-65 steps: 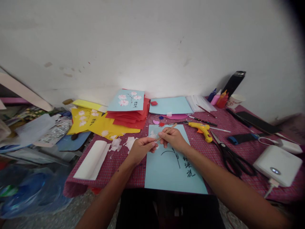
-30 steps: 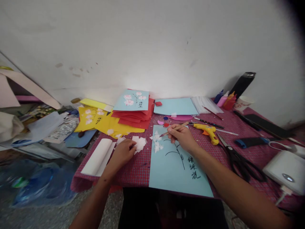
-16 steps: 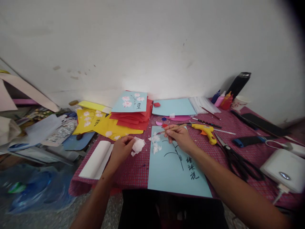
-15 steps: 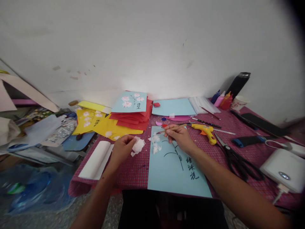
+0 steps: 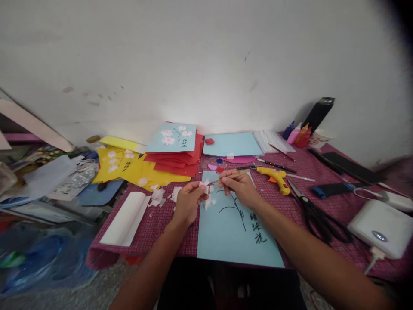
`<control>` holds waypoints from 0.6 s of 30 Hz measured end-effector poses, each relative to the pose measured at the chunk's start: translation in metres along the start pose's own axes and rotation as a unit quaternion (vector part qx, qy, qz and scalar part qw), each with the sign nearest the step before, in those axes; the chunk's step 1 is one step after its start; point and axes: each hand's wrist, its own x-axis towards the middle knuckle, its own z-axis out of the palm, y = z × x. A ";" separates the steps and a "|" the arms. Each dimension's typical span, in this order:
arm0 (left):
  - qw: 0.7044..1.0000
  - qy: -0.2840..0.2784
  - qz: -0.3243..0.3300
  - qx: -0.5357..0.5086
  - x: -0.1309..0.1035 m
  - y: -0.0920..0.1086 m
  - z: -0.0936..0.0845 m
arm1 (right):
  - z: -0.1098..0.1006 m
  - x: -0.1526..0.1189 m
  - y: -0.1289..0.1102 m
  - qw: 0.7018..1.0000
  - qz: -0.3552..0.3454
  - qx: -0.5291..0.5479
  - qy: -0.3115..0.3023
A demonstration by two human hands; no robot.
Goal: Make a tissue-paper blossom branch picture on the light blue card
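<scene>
While the left hand (image 5: 189, 199) pinches a torn white paper scrap (image 5: 203, 186) in closed fingertips, the right hand (image 5: 240, 188), fingers closed, grips a slim wooden-handled paintbrush (image 5: 215, 182), tip at the scrap, over the pale-blue rectangular paper sheet's (image 5: 222, 241) far left; the 2 hands have just drawn together, so brushwork seems begun.

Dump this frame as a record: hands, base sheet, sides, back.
Left hand: pinching small white paper piece
Right hand: holding paintbrush, tip at that piece, contact unclear
Base: light-blue sheet, black stem lines and characters
Left of sheet: folded white paper, torn white scraps
Right of sheet: yellow glue gun, black-handled scissors
Back: red paper stack, light-blue flower card on top
</scene>
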 end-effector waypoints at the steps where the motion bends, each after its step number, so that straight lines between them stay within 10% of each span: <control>1: 1.000 0.003 0.000 0.003 0.000 0.000 -0.001 | 0.000 0.000 0.000 1.000 0.001 0.004 0.001; 18: 1.000 0.015 -0.001 0.011 0.000 -0.003 -0.004 | -0.004 0.000 -0.002 0.999 0.003 0.035 -0.003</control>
